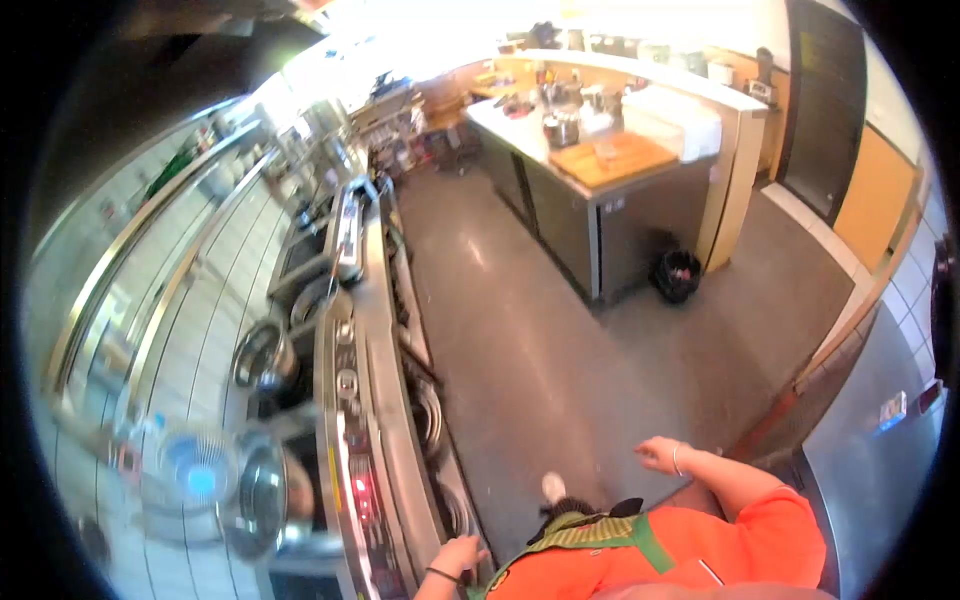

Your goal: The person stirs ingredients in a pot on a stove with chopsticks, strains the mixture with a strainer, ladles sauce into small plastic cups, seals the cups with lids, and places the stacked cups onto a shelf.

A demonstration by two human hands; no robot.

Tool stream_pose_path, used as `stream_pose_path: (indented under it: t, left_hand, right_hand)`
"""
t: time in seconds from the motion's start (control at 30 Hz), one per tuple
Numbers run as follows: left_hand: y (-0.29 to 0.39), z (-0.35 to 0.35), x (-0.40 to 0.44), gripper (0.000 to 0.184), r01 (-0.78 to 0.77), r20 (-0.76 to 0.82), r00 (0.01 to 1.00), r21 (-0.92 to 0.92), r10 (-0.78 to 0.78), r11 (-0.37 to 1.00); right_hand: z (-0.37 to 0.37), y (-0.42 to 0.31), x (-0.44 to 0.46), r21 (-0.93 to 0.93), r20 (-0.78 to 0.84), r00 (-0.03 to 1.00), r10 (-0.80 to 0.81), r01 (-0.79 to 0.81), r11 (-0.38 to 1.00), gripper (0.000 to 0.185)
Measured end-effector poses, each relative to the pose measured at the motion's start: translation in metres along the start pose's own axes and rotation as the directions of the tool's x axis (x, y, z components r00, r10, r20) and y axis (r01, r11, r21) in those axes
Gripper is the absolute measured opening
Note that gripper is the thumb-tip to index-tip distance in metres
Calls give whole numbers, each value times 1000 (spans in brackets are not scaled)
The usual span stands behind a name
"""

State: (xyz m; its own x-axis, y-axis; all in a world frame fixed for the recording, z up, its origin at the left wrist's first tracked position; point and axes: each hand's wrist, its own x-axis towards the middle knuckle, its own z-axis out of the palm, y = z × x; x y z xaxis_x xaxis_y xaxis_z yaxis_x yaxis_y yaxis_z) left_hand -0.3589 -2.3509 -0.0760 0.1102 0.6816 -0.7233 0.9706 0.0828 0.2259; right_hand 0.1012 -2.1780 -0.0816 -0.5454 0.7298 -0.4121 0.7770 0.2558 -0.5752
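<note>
My left hand (460, 555), with a dark band on the wrist, hangs low beside the front edge of the steel cooking counter (378, 320). Its fingers are loosely bent and slightly apart, and nothing shows in them. My right hand (660, 455), with a bracelet at the wrist, is held out over the floor (560, 400), apart from any object. Those fingers are relaxed, with nothing visible between them. Nearest to my left hand are round metal pans (455, 500) on a shelf under the counter edge. One shoe (553, 487) shows below my body.
Metal pots (265, 355) and a blue-white strainer (200, 465) stand on the left. Ahead is an island counter (650, 205) with a wooden board (612, 160) and a black bin (676, 275) beside it. A steel surface (870, 440) lies at right. An aisle runs between.
</note>
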Motion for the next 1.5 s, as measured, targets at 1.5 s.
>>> stream_pose_path:
  t: [1.5]
  left_hand:
    - [154, -1178, 980, 35, -791, -118, 540, 267, 833, 550]
  right_hand:
    - [-949, 285, 877, 353, -775, 248, 581, -592, 724, 41]
